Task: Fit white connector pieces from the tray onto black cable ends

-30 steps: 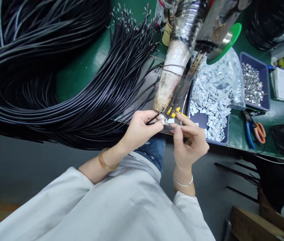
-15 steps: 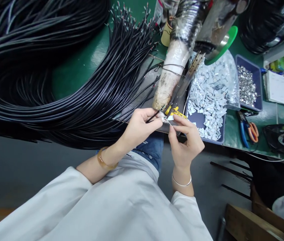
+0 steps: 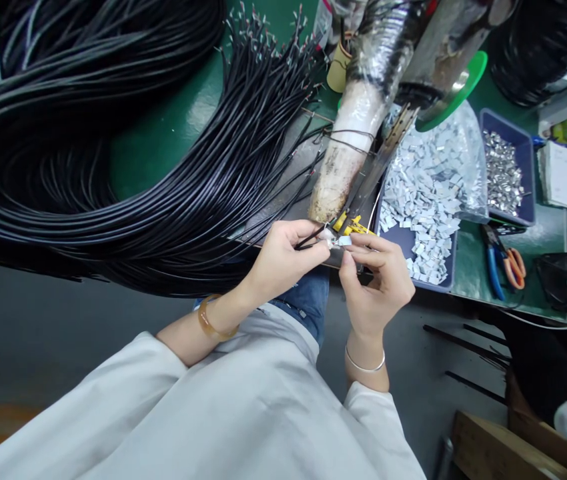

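My left hand (image 3: pixel 291 257) pinches a black cable (image 3: pixel 312 237) close to its stripped end, where thin wires and a whitish bit show at the fingertips. Facing it, my right hand (image 3: pixel 377 277) has its thumb and forefinger closed together; what lies between them is too small to make out. A small pale blue-white piece (image 3: pixel 344 241) sits right at those fingertips, beside the cable end. Just beyond both hands are a yellow part (image 3: pixel 351 223) and the lower end of a dark metal rail (image 3: pixel 376 167). Fingers partly hide the contact between wire and piece.
A large bundle of black cables (image 3: pixel 178 193) covers the left of the green table. A wrapped white post (image 3: pixel 341 153) leans ahead. To the right are a bin of pale pieces (image 3: pixel 421 227), a bin of metal parts (image 3: pixel 503 173), and pliers (image 3: pixel 503 260).
The view has shifted slightly, so the table's things appear further right. My right fingers have drawn closer to the small pale piece; a thin wire seen at their tips before is now mostly hidden.
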Available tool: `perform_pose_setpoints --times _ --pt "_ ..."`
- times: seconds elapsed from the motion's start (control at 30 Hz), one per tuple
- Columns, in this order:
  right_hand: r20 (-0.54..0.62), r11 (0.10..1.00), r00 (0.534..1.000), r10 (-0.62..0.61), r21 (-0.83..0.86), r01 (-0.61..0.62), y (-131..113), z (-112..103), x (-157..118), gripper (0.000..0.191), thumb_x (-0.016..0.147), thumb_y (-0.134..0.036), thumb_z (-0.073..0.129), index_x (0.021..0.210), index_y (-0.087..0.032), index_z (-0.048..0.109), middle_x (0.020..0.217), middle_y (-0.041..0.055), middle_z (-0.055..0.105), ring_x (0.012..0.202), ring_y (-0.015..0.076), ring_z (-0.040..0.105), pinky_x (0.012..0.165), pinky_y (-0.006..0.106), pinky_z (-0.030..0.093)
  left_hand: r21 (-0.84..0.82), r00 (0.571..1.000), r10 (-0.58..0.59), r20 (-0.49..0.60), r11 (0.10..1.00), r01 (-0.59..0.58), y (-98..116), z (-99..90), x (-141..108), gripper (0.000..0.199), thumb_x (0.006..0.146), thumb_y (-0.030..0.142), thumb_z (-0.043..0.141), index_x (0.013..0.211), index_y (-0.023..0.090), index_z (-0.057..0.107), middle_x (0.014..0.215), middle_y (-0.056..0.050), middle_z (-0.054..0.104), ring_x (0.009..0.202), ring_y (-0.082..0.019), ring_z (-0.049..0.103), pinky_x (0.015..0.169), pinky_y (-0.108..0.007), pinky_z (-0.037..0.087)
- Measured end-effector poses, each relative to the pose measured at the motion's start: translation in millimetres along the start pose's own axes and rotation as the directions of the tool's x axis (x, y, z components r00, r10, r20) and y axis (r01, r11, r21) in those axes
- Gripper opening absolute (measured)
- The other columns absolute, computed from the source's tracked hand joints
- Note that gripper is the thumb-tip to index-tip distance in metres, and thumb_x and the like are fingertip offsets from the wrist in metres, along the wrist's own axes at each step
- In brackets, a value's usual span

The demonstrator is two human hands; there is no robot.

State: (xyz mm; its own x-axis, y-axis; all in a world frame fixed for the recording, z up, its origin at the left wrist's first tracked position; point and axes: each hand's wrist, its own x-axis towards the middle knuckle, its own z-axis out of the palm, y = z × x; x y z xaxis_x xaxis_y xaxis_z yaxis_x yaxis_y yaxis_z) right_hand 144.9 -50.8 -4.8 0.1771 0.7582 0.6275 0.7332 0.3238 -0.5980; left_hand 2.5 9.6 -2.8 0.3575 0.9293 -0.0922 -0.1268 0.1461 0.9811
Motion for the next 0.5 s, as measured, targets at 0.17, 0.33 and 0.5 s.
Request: perform_pose_setpoints --times 0.17,0.33,0.5 --pt "-0.021 0.998 0.999 -0.035 -0.049 0.034 -2.8 1.6 5.0 0.015 0.083 -0.011 0.072 0.089 -0.025 0.07 0.097 0.0003 0.074 0.093 0.0177 0.072 0.084 0.036 0.062 -0.04 0.998 0.061 0.004 0.997 -0.061 7.3 4.1 -1.7 0.014 0.078 0.018 0.063 0.065 0.014 0.059 0.059 0.005 0.043 0.056 -0.006 0.035 0.052 -0.019 0.032" --pt "-0.028 0.999 0.999 -0.028 -0.021 0.027 -3.3 1.1 3.4 0.014 0.083 -0.012 0.072 0.089 -0.025 0.069 0.099 0.002 0.073 0.091 0.0181 0.072 0.079 0.036 0.063 0.002 0.998 0.054 0.016 0.999 -0.054 7.4 1.9 -2.3 0.018 0.078 0.018 0.063 0.062 0.015 0.056 0.059 0.005 0.04 0.057 -0.007 0.033 0.052 -0.021 0.029" --pt "-0.017 0.999 0.999 -0.039 0.02 0.039 -1.2 5.4 -0.1 0.012 0.084 -0.013 0.07 0.087 -0.023 0.064 0.096 0.0022 0.075 0.092 0.0181 0.073 0.08 0.036 0.063 0.063 0.999 -0.002 0.046 0.998 -0.001 3.4 -2.8 -0.7 0.021 0.08 0.02 0.061 0.06 0.015 0.054 0.059 0.005 0.034 0.058 -0.008 0.031 0.055 -0.024 0.026"
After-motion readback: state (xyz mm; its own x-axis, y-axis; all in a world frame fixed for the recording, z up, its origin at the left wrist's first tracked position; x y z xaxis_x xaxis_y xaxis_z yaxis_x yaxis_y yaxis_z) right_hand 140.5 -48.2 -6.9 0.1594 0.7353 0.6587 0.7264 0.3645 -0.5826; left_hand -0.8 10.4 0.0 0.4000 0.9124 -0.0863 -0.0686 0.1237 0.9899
